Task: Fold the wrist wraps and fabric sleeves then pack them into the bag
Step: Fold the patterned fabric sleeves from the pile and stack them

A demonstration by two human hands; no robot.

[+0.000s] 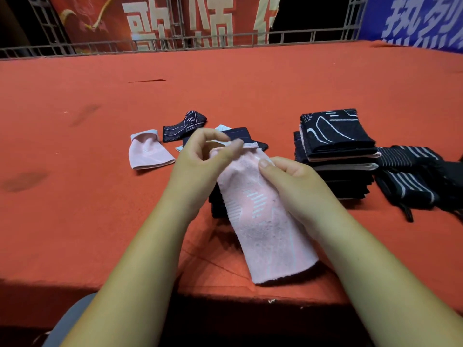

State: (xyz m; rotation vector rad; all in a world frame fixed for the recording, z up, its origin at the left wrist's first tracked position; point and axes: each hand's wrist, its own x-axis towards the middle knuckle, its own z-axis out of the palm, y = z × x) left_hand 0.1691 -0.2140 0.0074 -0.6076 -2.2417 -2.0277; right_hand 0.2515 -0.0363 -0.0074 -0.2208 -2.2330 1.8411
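The left grip (200,166) is pinching the top hem of a pink fabric sleeve (260,221) between thumb and fingertips, while the right grip (288,181) is clasping the sleeve's right edge just below that hem, thumb on top. The sleeve is slanting down between both forearms, its lower end reaching near the front edge of the red surface (100,171). Beneath it, a small pile of dark sleeves (216,204) is lying partly hidden. Just beyond the hands, navy sleeves (240,135) are lying loose, with a dark patterned sleeve (185,125) and a short pink sleeve (147,152) to their left. To the right, a stack of folded sleeves (335,151) is standing, black on top, and striped black wrist wraps (411,176) are lying just beside it. A red banner (175,21) is hanging behind a metal railing (75,46).
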